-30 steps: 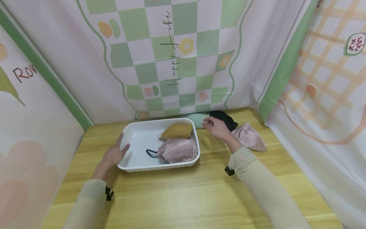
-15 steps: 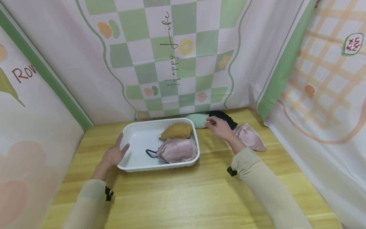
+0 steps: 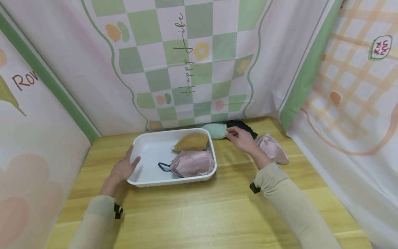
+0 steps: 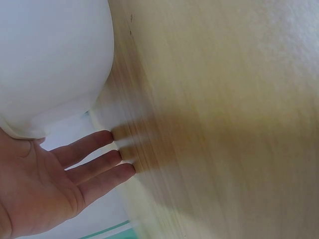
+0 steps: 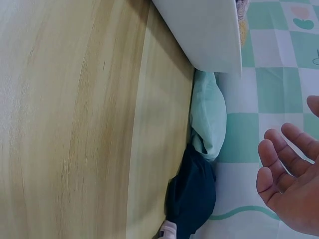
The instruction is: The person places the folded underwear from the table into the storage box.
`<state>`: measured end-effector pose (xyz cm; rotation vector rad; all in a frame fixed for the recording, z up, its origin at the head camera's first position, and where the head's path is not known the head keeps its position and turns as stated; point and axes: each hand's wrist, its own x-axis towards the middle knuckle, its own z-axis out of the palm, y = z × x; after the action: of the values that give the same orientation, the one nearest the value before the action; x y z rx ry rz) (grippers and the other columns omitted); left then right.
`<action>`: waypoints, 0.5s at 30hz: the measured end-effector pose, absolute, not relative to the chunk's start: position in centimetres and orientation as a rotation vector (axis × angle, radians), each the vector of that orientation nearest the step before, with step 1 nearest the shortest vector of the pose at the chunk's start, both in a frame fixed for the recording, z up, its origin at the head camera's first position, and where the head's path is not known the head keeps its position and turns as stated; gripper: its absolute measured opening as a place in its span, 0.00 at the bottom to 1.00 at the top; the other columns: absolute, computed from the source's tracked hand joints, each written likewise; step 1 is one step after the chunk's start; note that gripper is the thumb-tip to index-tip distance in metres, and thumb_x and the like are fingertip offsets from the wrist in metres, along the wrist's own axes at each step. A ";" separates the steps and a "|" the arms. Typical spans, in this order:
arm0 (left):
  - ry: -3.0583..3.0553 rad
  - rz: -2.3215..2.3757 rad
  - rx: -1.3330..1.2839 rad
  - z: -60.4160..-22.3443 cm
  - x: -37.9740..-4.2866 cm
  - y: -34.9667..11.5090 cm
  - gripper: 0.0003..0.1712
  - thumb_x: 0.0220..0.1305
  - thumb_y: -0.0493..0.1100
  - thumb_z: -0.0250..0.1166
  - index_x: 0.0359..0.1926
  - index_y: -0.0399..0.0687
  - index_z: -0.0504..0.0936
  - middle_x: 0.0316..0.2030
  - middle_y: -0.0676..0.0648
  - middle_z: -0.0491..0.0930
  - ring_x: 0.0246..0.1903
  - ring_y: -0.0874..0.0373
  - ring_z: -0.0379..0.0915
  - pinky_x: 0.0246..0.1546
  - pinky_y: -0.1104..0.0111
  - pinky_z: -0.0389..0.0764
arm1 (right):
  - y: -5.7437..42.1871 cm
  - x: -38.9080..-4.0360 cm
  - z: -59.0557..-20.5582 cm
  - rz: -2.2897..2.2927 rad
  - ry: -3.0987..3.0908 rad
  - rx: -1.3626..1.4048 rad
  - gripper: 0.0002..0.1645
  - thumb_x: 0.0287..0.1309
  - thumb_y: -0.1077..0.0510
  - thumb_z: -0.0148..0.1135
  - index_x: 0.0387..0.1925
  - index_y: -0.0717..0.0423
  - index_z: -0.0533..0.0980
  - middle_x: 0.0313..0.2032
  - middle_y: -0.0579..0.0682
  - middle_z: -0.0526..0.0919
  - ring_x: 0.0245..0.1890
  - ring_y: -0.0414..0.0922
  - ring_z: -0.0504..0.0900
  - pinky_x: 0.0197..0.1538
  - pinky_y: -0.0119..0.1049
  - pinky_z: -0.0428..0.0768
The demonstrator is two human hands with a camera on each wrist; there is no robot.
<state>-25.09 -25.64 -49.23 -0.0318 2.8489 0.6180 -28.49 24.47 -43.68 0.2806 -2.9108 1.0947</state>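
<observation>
- Firstly, back cloth [image 3: 199, 79]: green-and-white check with fruit and flowers; script reads "Happy Life", running sideways up the panel.
- Left cloth [image 3: 34, 138]: lettering [image 3: 25, 81] begins "Ro", its last letter cut at the seam. Right cloth [image 3: 351, 90]: peach lattice with a green-edged patch [image 3: 380, 47] (marks not legible).
- Wooden table [image 3: 192, 211]: supports all items listed below.
- White tray [image 3: 172, 182]: on the table, apparently where it stood one second ago, contents likewise.
- Pink satin piece [image 3: 192, 163]: inside the tray, front right, dark loop [image 3: 163, 166] pointing left; it touches the mustard piece [image 3: 191, 143] behind.
- Second pink piece [image 3: 272, 148]: on the table, right of the tray. Black piece [image 3: 242, 128] and mint piece [image 3: 214, 131]: along the back cloth, touching each other, the mint just beside the tray's rear corner.
- Right hand [image 3: 242, 140]: released, fingers loosely bent above the junction of mint and black; it has shifted slightly right from its earlier position over the mint.
- Left hand [image 3: 122, 167]: unchanged at the tray's left end; fingers extended, thumb over the rim.
</observation>
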 end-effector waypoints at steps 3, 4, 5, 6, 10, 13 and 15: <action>2.843 0.616 -0.042 -49.2 -25.0 -25.7 0.47 0.74 0.71 0.32 0.78 0.56 0.21 0.66 0.19 0.62 0.51 0.29 0.77 0.43 0.49 0.80 | 24.7 -28.4 -43.7 1.089 -2.909 0.274 0.31 0.74 0.40 0.47 0.66 0.55 0.71 0.57 0.57 0.80 0.56 0.54 0.79 0.57 0.52 0.78; 2.843 0.616 -0.045 -49.2 -25.0 -25.7 0.47 0.74 0.71 0.32 0.78 0.56 0.21 0.66 0.20 0.62 0.51 0.28 0.77 0.44 0.48 0.80 | 24.8 -28.4 -43.7 1.095 -2.908 0.273 0.31 0.74 0.40 0.48 0.66 0.56 0.71 0.57 0.57 0.80 0.56 0.54 0.79 0.57 0.52 0.78; 2.841 0.618 -0.048 -49.2 -25.0 -25.7 0.47 0.74 0.71 0.32 0.78 0.56 0.21 0.67 0.20 0.62 0.51 0.29 0.77 0.43 0.49 0.80 | 24.8 -28.3 -43.7 1.095 -2.908 0.271 0.32 0.74 0.39 0.47 0.66 0.55 0.70 0.57 0.57 0.80 0.56 0.54 0.79 0.57 0.52 0.78; 2.840 0.621 -0.048 -49.2 -25.0 -25.8 0.47 0.74 0.71 0.32 0.78 0.56 0.21 0.67 0.20 0.61 0.52 0.28 0.76 0.44 0.48 0.80 | 24.8 -28.3 -43.7 1.100 -2.906 0.268 0.32 0.74 0.38 0.47 0.66 0.55 0.71 0.58 0.57 0.80 0.56 0.54 0.79 0.57 0.52 0.78; 2.838 0.625 -0.050 -49.3 -25.1 -25.8 0.47 0.74 0.72 0.31 0.78 0.57 0.21 0.68 0.20 0.60 0.53 0.27 0.75 0.44 0.49 0.80 | 25.1 -28.1 -43.6 1.104 -2.904 0.258 0.31 0.74 0.40 0.48 0.66 0.55 0.70 0.58 0.57 0.80 0.55 0.54 0.80 0.56 0.51 0.79; 2.834 0.632 -0.052 -49.3 -25.2 -25.8 0.48 0.73 0.73 0.31 0.78 0.58 0.21 0.68 0.20 0.59 0.54 0.26 0.74 0.44 0.48 0.80 | 25.5 -28.0 -43.6 1.098 -2.901 0.256 0.31 0.75 0.40 0.47 0.67 0.56 0.70 0.58 0.57 0.80 0.55 0.54 0.80 0.56 0.52 0.79; 2.831 0.636 -0.052 -49.2 -25.2 -25.7 0.48 0.73 0.73 0.31 0.78 0.58 0.21 0.69 0.20 0.58 0.57 0.24 0.72 0.46 0.46 0.80 | 25.8 -27.9 -43.6 1.095 -2.900 0.259 0.33 0.75 0.38 0.46 0.67 0.56 0.70 0.58 0.58 0.80 0.56 0.55 0.79 0.57 0.52 0.78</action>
<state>-25.16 -25.68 -49.24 -0.0515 2.8312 0.6359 -27.90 25.76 -43.63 0.2592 -2.9002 1.0951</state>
